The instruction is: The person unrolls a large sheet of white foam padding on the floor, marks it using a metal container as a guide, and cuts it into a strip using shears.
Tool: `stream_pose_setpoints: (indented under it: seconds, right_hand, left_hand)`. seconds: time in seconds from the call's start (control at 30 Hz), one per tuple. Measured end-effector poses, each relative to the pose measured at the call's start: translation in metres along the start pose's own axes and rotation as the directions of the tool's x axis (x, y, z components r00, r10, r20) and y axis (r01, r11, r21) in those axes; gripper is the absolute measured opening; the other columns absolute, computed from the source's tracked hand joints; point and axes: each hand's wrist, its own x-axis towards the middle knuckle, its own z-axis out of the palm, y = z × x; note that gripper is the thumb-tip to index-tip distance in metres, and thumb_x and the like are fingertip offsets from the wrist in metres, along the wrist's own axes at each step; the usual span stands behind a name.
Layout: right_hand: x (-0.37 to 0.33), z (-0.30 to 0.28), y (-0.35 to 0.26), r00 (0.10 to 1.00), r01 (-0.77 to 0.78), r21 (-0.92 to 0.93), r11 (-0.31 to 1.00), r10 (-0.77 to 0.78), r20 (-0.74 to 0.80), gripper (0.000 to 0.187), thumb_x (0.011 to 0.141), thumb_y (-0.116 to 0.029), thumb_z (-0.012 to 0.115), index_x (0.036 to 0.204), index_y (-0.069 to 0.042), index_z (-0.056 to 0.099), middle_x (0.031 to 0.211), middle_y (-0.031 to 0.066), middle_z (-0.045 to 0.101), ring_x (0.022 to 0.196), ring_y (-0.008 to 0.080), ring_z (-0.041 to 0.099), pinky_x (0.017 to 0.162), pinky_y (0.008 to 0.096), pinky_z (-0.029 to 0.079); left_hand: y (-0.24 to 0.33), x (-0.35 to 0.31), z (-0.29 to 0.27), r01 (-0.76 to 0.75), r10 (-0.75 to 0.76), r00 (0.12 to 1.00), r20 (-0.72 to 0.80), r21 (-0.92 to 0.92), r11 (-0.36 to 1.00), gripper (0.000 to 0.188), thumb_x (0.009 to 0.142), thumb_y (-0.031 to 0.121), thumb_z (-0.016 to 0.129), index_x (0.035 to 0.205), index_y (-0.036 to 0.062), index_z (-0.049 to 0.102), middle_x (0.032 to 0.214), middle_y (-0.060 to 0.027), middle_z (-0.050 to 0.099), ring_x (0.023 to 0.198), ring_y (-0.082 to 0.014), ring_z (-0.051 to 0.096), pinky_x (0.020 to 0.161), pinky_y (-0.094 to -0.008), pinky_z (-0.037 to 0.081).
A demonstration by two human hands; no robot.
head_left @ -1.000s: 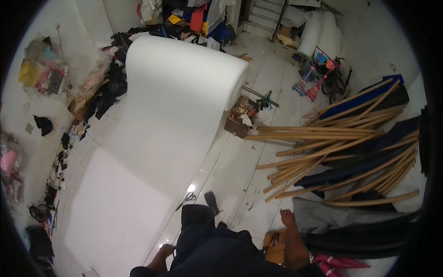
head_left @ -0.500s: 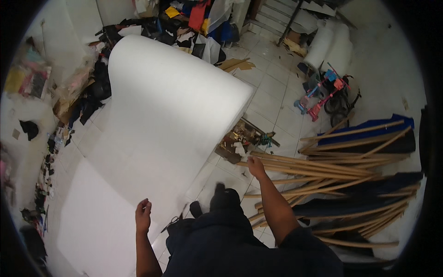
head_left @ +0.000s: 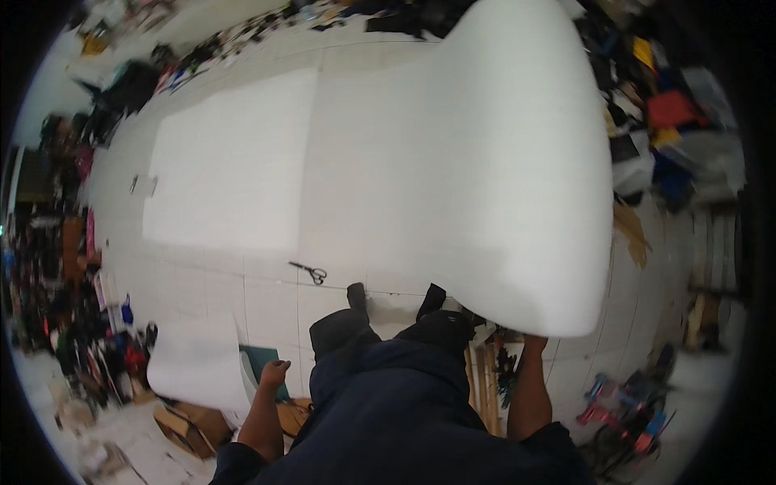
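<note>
A large roll of white foam-like sheet [head_left: 541, 178] lies on the floor at the right, with its loose sheet [head_left: 372, 162] spread out to the left. At the roll's near end is my right hand [head_left: 533, 345], touching the edge, its fingers hidden there. My left hand [head_left: 276, 373] hangs low over the floor, fingers curled in, with nothing visible in it. Dark-handled scissors [head_left: 311, 273] lie on the tiles by the near edge of the sheet, ahead of my feet. A brighter white piece [head_left: 226, 178] covers the sheet's left part.
Cardboard tubes [head_left: 483, 384] lie beside my right leg. A cardboard box [head_left: 192, 428] and another white sheet [head_left: 198, 364] are at the lower left. Scraps and a red bag-like item [head_left: 675, 111] are heaped at the right. Pink and blue scooters [head_left: 618, 408] stand at the lower right.
The view has swung left, so the roll now appears at the right. My right hand has come to the roll's near end. The left hand no longer appears over the sheet.
</note>
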Motion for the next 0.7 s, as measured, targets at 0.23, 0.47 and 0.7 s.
stream_pose_setpoints:
  seconds: [0.23,0.47,0.7]
  right_hand:
    - [0.033,-0.014,-0.053,0.985,-0.174,0.369,0.913,0.157,0.078,0.045,0.093,-0.011,0.061,0.134,0.003,0.049,0.132,0.0170,0.055,0.121,0.0287,0.051,0.103,0.0369,0.038]
    - [0.080,0.007,-0.043,0.997,-0.072,0.581,0.811,0.071,0.024,0.044,0.085,-0.006,0.067,0.125,0.005,0.051,0.119,0.0134,0.058,0.107,0.0232,0.054,0.094,0.0342,0.041]
    - [0.089,0.024,-0.088,0.986,-0.120,0.311,0.943,0.149,-0.072,0.059,0.078,-0.010,0.075,0.127,0.007,0.047,0.123,0.0205,0.056,0.111,0.0294,0.055,0.098,0.0387,0.041]
  left_hand:
    - [0.009,-0.083,0.091,0.028,-0.009,0.991,0.133,-0.146,0.989,0.054,0.086,0.041,0.068,0.114,-0.0055,0.065,0.103,-0.0204,0.069,0.093,-0.0265,0.066,0.084,-0.0363,0.051]
    - [0.038,-0.072,0.102,0.044,-0.046,0.999,0.004,-0.416,0.908,0.049,0.088,0.035,0.068,0.115,-0.0051,0.064,0.095,-0.0137,0.069,0.082,-0.0192,0.062,0.075,-0.0327,0.050]
    - [0.016,-0.060,0.105,0.042,-0.032,0.998,0.046,-0.250,0.967,0.049,0.087,0.038,0.067,0.110,-0.0050,0.067,0.110,-0.0216,0.068,0.105,-0.0305,0.064,0.090,-0.0383,0.049]
